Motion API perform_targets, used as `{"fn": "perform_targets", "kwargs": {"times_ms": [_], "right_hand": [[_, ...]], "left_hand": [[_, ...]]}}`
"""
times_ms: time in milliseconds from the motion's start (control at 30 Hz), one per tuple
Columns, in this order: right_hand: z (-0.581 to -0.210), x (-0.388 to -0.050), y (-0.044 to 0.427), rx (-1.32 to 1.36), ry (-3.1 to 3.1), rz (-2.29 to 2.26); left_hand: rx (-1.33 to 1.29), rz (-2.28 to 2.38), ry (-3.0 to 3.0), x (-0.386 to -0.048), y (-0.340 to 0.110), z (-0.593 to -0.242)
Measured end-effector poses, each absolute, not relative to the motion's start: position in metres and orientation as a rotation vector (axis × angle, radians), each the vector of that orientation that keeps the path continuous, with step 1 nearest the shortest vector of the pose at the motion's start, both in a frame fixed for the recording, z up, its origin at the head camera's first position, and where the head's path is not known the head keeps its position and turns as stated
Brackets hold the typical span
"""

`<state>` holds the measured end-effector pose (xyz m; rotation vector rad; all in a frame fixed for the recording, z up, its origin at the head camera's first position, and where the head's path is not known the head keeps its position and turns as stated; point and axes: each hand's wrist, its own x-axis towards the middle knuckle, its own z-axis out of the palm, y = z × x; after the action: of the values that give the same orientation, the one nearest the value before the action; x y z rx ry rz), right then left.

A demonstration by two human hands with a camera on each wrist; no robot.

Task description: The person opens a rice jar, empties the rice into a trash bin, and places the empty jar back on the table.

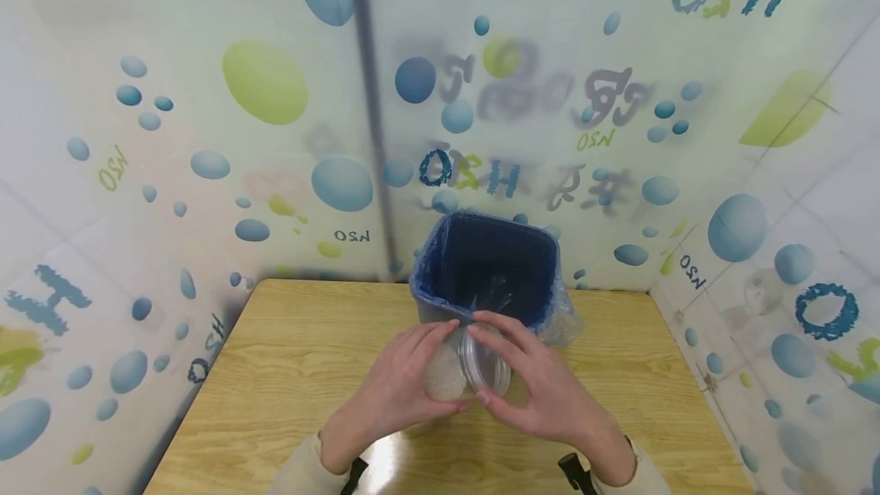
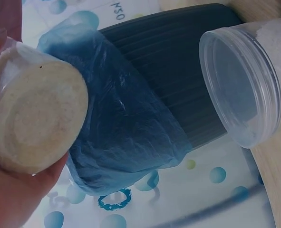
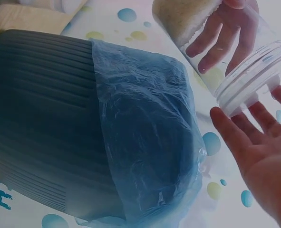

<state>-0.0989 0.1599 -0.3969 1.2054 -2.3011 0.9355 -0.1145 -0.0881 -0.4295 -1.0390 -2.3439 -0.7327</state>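
Note:
My left hand (image 1: pixel 406 373) grips a clear jar (image 1: pixel 445 373), tilted on its side, holding pale, rice-like grains. In the left wrist view the jar's round base (image 2: pixel 38 116) faces the camera. At the jar's mouth, my right hand (image 1: pixel 543 380) holds the clear lid (image 3: pixel 254 78) by its rim between thumb and fingers. Whether the lid is threaded on or loose, I cannot tell. Both hands are just in front of the bin (image 1: pixel 429 250), close to its near rim.
A dark ribbed bin (image 2: pixel 169 76) stands on the wooden table (image 1: pixel 302 350), lined with a blue plastic bag (image 3: pixel 140 118). Another clear lidded jar (image 2: pixel 240 85) with white grains is beside it in the left wrist view. A patterned curtain (image 1: pixel 275 159) closes off the back.

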Motion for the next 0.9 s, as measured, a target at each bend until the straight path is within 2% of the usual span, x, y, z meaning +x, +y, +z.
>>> {"fn": "perform_targets", "kwargs": {"times_ms": [267, 333, 567, 733, 900], "right_hand": [[-0.399, -0.101, 0.161, 1.301, -2.163, 0.949], [-0.4, -0.1, 0.161, 1.24, -2.173, 0.961], [-0.399, -0.091, 0.154, 0.778, -2.351, 0.886], [-0.397, -0.088, 0.145, 0.664, -2.462, 0.811], [-0.395, -0.087, 0.143, 0.67, -2.492, 0.872]], "left_hand": [[-1.062, -0.78, -2.382, -0.113, -0.089, -0.431], [-1.05, -0.757, -2.352, -0.113, -0.088, -0.434], [-0.945, -0.572, -2.101, -0.116, -0.08, -0.442], [-0.914, -0.47, -1.989, -0.119, -0.078, -0.441], [-0.91, -0.448, -1.992, -0.12, -0.079, -0.441]]}}
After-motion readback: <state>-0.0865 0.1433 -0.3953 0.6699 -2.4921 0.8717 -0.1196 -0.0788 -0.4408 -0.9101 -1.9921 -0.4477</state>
